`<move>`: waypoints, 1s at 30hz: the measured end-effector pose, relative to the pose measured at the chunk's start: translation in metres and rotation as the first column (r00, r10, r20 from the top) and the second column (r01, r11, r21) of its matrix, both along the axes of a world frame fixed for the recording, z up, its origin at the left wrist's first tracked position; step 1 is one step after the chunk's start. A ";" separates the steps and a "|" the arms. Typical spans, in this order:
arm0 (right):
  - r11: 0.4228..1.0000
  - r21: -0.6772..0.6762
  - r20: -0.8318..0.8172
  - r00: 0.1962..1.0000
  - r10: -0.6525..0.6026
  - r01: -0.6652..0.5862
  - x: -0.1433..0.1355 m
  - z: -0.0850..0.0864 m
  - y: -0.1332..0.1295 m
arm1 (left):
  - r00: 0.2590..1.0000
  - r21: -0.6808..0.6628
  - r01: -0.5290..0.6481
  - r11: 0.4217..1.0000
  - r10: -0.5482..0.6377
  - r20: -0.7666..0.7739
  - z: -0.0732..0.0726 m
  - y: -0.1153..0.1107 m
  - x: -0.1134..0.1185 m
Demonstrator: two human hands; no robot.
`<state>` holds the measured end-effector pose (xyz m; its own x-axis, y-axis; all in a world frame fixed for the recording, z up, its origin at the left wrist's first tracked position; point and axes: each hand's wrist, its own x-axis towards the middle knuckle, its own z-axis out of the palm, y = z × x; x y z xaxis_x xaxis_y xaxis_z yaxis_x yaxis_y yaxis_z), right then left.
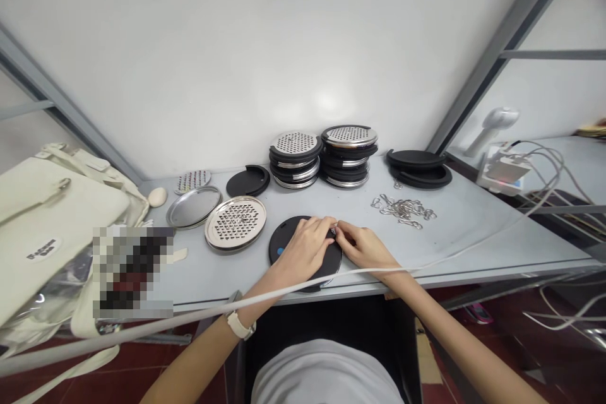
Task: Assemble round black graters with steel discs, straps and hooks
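Observation:
A round black disc (279,233) lies near the table's front edge, with a blue dot and a dark slot on its face. Across it rests my left hand (307,243), fingers together and gripping its upper right rim. My right hand (357,245) pinches a small metal clip (333,231) at that same rim; the fingertips hide most of it. To the right lies a loose pile of metal snap clips (404,208). Left of the disc sits a round metal grater plate (237,222), beside a plain metal dish (194,207).
Two stacks of black-rimmed graters, a left stack (296,161) and a right stack (349,154), stand by the wall. Black lids (419,168) lie at right, a black holder (247,182) at left. A white cable (189,314) crosses before my arms. A cream bag (61,214) occupies the left.

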<state>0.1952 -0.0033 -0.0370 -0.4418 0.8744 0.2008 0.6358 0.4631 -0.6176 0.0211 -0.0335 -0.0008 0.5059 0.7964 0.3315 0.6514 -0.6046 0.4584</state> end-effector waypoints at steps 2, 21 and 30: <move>1.000 0.007 0.014 1.000 -0.003 0.003 0.000 -0.001 0.001 | 1.000 0.005 -0.015 1.000 0.015 0.000 -0.001 0.000 0.000; 1.000 0.019 0.049 0.999 0.001 -0.002 -0.002 0.004 -0.003 | 0.997 0.010 -0.049 0.999 0.048 0.061 -0.009 0.003 0.000; 1.000 0.004 0.031 0.999 -0.026 0.026 -0.002 0.005 -0.004 | 0.997 0.012 -0.062 0.998 0.061 0.052 -0.012 0.004 0.000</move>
